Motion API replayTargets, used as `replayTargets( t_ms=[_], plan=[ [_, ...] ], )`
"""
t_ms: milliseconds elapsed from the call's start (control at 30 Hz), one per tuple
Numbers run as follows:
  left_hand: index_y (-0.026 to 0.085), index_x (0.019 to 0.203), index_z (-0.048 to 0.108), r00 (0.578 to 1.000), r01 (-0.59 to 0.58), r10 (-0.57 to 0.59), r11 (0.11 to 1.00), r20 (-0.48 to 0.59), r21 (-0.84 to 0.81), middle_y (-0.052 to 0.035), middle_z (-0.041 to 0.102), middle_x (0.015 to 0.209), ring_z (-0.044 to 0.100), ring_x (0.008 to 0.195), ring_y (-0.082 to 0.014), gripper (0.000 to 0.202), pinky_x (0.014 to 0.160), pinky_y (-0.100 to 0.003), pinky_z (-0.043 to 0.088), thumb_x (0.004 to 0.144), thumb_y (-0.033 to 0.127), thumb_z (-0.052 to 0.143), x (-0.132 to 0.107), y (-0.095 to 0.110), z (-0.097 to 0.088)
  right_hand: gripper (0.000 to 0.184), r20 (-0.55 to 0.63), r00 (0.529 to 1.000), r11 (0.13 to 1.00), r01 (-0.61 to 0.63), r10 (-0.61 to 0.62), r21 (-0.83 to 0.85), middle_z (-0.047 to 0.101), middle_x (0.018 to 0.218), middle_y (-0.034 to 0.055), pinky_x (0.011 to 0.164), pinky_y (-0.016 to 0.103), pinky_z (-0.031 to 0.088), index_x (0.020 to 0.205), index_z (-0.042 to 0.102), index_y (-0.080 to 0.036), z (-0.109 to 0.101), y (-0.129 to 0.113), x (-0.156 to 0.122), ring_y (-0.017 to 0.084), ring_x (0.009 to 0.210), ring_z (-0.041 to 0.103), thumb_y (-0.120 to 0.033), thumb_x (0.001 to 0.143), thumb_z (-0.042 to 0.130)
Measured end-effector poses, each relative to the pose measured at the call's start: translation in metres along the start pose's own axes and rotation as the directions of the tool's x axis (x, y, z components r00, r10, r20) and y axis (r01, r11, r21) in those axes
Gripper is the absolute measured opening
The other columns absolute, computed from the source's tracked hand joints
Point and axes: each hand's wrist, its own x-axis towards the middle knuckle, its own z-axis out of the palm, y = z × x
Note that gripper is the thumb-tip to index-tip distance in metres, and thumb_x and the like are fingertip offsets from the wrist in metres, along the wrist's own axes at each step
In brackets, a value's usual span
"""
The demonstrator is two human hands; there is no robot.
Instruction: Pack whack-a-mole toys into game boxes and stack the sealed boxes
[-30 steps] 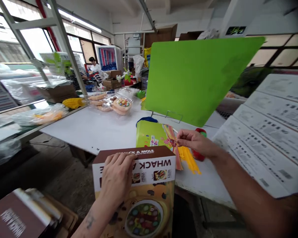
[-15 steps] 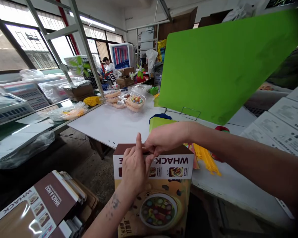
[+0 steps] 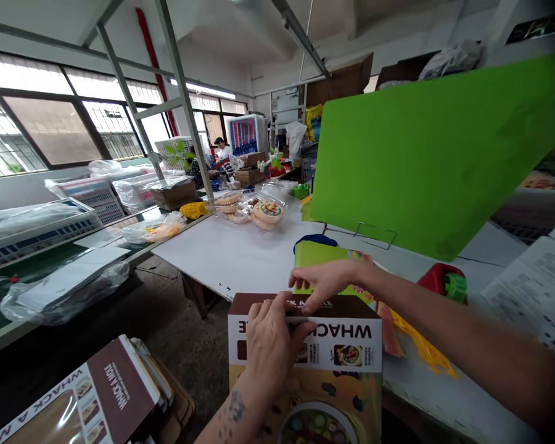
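A brown and yellow "Whack a Mole" box [image 3: 342,345] stands upright against the near edge of the white table [image 3: 231,253]. My left hand [image 3: 271,345] grips its upper front edge, fingers curled over the top flap. My right hand [image 3: 326,282] reaches in from the right and lies on the box top, fingers stretched out and pressing down beside the left hand. Behind the box lie a green printed bag [image 3: 326,259] and yellow strips [image 3: 420,345].
A large green board [image 3: 425,154] stands on a wire stand. A red and green toy [image 3: 446,283] and printed sheets [image 3: 531,290] lie right. Bagged toys [image 3: 263,213] sit farther back. Flat box blanks [image 3: 97,394] are stacked lower left. A person sits far behind.
My right hand left the green bag, came over to the box top and now presses flat on it. The left hand stays on the box's front edge. The view has tilted up.
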Motion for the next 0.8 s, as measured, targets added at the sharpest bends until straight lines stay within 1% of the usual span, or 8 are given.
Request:
replayTargets(
  t_ms=[100,233,400,467,567,667,733,800],
  plan=[
    [0.026,0.115,0.06,0.985,-0.134,0.111,0.974,0.133,0.185,-0.0012,0.068,0.089,0.062,0.08,-0.0222,0.024,0.07,-0.038,0.041,0.094,0.037,0.063,0.002,-0.002,-0.004,0.067,-0.024,1.0,0.993,0.003,0.0,0.117,0.072,0.114,0.0097,0.081,0.03,0.053,0.13,0.062,-0.017,0.019,0.019,0.001,0.023,0.098,0.068,-0.056,0.076,0.072],
    [0.033,0.117,0.064,0.957,-0.231,0.179,0.946,0.229,0.227,-0.0019,0.066,0.094,0.059,0.084,-0.023,0.024,0.07,-0.038,0.039,0.093,0.037,0.064,0.008,-0.01,-0.008,0.073,-0.244,0.97,0.97,0.057,0.002,0.235,0.063,0.133,0.0135,0.102,0.038,0.049,0.145,0.047,-0.016,0.03,0.034,-0.008,0.025,0.119,0.061,-0.056,0.085,0.061],
    [0.026,0.118,0.066,0.95,-0.1,0.035,0.976,0.31,0.196,-0.0063,0.064,0.1,0.058,0.091,-0.0264,0.033,0.078,-0.042,0.044,0.09,0.043,0.066,0.011,-0.035,-0.019,0.07,-0.615,0.759,0.803,0.223,0.213,0.553,0.052,0.146,0.0161,0.113,0.047,0.04,0.144,0.046,-0.023,0.049,0.072,-0.051,0.029,0.133,0.052,-0.066,0.09,0.052],
    [0.025,0.12,0.066,0.956,-0.055,-0.003,0.981,0.295,0.188,-0.007,0.064,0.101,0.058,0.092,-0.0266,0.032,0.078,-0.043,0.045,0.093,0.043,0.062,0.009,-0.044,-0.024,0.075,-0.614,0.722,0.686,0.272,0.318,0.675,0.053,0.146,0.0151,0.113,0.051,0.039,0.142,0.05,-0.028,0.083,0.091,-0.062,0.03,0.132,0.054,-0.073,0.083,0.057],
    [0.023,0.121,0.065,0.975,-0.048,0.005,0.981,0.224,0.189,-0.008,0.064,0.102,0.059,0.092,-0.026,0.032,0.078,-0.042,0.046,0.095,0.042,0.058,0.003,-0.05,-0.024,0.095,-0.553,0.777,0.531,0.345,0.301,0.774,0.062,0.137,0.0166,0.104,0.059,0.046,0.132,0.062,-0.029,0.161,0.109,-0.058,0.04,0.127,0.057,-0.078,0.052,0.077],
    [0.022,0.125,0.063,0.983,-0.083,0.047,0.977,0.176,0.197,-0.0086,0.065,0.102,0.06,0.092,-0.0253,0.031,0.078,-0.041,0.048,0.097,0.035,0.057,-0.001,-0.045,-0.019,0.086,-0.474,0.833,0.514,0.284,0.286,0.809,0.072,0.119,0.0108,0.099,0.06,0.05,0.122,0.069,-0.036,0.233,0.105,-0.045,0.043,0.117,0.063,-0.061,0.042,0.087],
    [0.023,0.133,0.057,0.987,-0.107,0.08,0.976,0.141,0.192,-0.009,0.066,0.107,0.06,0.098,-0.0251,0.035,0.085,-0.042,0.048,0.098,0.026,0.054,-0.003,-0.04,-0.018,0.083,-0.469,0.791,0.442,0.285,0.393,0.85,0.074,0.115,0.0082,0.098,0.059,0.051,0.121,0.069,-0.039,0.256,0.096,-0.045,0.043,0.116,0.064,-0.058,0.043,0.086],
    [0.024,0.142,0.048,0.993,-0.116,0.112,0.973,0.033,0.201,-0.0113,0.063,0.12,0.056,0.114,-0.0275,0.046,0.099,-0.047,0.045,0.097,0.018,0.054,-0.006,-0.036,-0.022,0.088,-0.459,0.724,0.312,0.341,0.515,0.887,0.074,0.116,0.0083,0.097,0.06,0.052,0.131,0.063,-0.039,0.256,0.086,-0.056,0.044,0.115,0.065,-0.058,0.048,0.084]
  ],
)
